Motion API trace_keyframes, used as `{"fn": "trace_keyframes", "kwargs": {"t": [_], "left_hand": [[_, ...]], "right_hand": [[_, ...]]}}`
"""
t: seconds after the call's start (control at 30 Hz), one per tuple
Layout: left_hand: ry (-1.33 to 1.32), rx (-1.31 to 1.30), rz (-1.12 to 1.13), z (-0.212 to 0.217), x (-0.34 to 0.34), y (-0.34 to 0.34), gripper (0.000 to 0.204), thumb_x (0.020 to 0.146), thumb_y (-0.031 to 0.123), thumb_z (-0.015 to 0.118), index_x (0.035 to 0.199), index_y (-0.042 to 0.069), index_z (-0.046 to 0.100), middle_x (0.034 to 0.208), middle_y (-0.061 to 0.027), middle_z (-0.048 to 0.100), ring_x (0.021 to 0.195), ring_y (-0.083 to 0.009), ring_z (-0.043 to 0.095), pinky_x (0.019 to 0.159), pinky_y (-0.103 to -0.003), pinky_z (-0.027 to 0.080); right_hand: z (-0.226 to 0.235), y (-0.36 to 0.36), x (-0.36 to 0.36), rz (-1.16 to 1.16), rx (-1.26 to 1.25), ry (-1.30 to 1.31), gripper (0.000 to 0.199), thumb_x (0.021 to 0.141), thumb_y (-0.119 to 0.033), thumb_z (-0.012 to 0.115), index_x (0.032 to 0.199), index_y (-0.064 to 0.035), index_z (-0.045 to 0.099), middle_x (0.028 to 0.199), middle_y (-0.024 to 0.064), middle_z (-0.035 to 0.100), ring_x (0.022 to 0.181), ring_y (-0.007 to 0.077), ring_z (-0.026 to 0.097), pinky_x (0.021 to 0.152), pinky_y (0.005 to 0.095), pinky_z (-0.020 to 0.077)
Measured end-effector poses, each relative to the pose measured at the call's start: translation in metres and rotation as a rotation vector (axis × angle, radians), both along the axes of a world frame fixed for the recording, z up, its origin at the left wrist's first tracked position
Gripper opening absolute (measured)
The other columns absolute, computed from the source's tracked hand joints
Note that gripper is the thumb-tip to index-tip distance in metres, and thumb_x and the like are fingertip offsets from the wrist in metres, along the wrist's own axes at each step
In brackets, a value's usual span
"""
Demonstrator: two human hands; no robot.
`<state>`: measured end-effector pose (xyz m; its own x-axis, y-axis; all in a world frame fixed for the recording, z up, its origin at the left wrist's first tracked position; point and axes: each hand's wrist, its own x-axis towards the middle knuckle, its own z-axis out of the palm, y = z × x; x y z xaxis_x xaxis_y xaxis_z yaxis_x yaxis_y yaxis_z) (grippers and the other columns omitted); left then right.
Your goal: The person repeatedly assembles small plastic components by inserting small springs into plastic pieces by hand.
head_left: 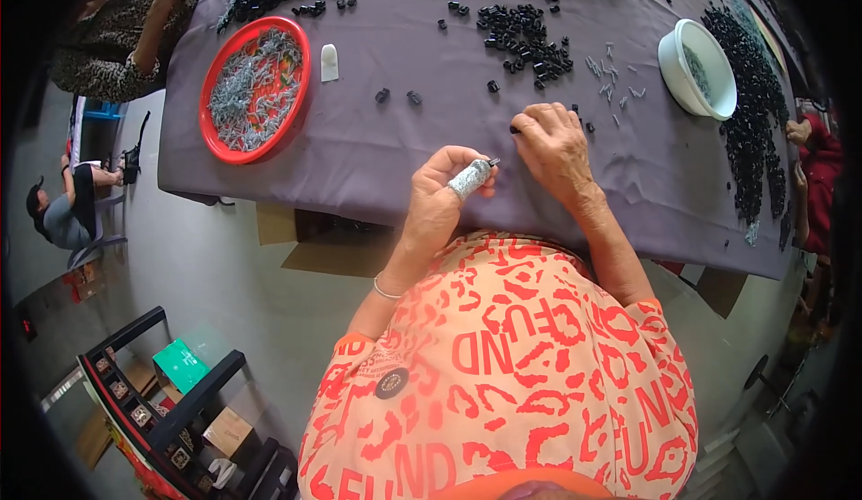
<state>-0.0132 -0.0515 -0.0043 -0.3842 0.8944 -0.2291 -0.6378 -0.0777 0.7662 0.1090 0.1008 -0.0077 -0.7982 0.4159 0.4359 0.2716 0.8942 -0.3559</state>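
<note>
My left hand (440, 186) is closed in a pinch over the near part of the cloth-covered table. One of its digits is wrapped in a silvery-white covering (470, 179), and a small dark piece (494, 162) pokes out at the tip. Just to the right and slightly farther off, my right hand (555, 145) bends its fingers around a small black plastic part (514, 129). The two hands are apart. Beyond them lies a heap of similar black parts (521, 38), with a single black part (493, 86) nearer. Two more loose dark parts (414, 98) rest left of the heap.
A red round tray (207, 105) of small grey pieces stands at left, beside a white flat piece (329, 62). Loose grey pieces (608, 72) lie near a white bowl (669, 60) at right. Black parts (750, 132) cover the right edge. Other people sit around.
</note>
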Motion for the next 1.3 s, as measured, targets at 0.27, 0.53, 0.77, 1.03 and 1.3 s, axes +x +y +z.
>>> {"fn": "trace_keyframes", "kwargs": {"t": [0.27,0.53,0.77,1.03,1.3], "left_hand": [[0.11,0.023,-0.022,0.026,-0.002,0.006,0.011,0.089,0.002,0.058,0.099,-0.001,0.058,0.092,-0.0084,0.064,0.082,-0.012,0.061,0.074,-0.025,0.052],[0.267,0.031,-0.05,0.038,0.001,0.011,0.01,0.088,0.002,0.059,0.098,-0.002,0.059,0.09,-0.0066,0.064,0.08,-0.0103,0.06,0.073,-0.024,0.051],[0.342,-0.039,-0.05,0.047,0.011,0.012,0.01,0.089,0.002,0.059,0.098,-0.001,0.059,0.09,-0.0054,0.064,0.081,-0.0095,0.06,0.073,-0.024,0.051],[0.696,-0.014,0.045,0.055,0.019,0.01,0.013,0.083,-0.006,0.059,0.096,-0.003,0.057,0.089,-0.0056,0.062,0.079,-0.0114,0.059,0.073,-0.024,0.048],[1.063,0.075,0.054,0.058,0.016,0.01,0.021,0.076,-0.01,0.059,0.095,-0.001,0.056,0.084,-0.0116,0.059,0.073,-0.0216,0.059,0.069,-0.03,0.048]], "right_hand": [[0.021,-0.013,0.02,0.046,-1.086,0.345,0.017,0.084,0.007,0.06,0.1,0.0021,0.059,0.093,0.0063,0.062,0.084,0.0099,0.061,0.072,0.0225,0.0524],[0.029,-0.023,0.03,0.122,-1.237,0.485,0.019,0.085,0.008,0.059,0.104,0.0031,0.061,0.099,0.008,0.061,0.088,0.0118,0.061,0.073,0.0228,0.0526],[0.053,-0.023,0.036,-0.002,-0.596,0.361,0.017,0.082,0.01,0.06,0.098,0.0041,0.062,0.092,0.0046,0.058,0.078,0.0101,0.057,0.065,0.0235,0.0477],[0.061,-0.035,0.038,0.055,-1.139,0.612,0.018,0.081,0.012,0.061,0.098,0.004,0.061,0.093,0.0061,0.059,0.08,0.0099,0.057,0.071,0.0214,0.0474],[0.056,-0.043,0.04,0.041,-1.18,0.586,0.017,0.083,0.011,0.061,0.098,0.0036,0.06,0.093,0.007,0.06,0.083,0.0102,0.059,0.074,0.0203,0.0485]]}}
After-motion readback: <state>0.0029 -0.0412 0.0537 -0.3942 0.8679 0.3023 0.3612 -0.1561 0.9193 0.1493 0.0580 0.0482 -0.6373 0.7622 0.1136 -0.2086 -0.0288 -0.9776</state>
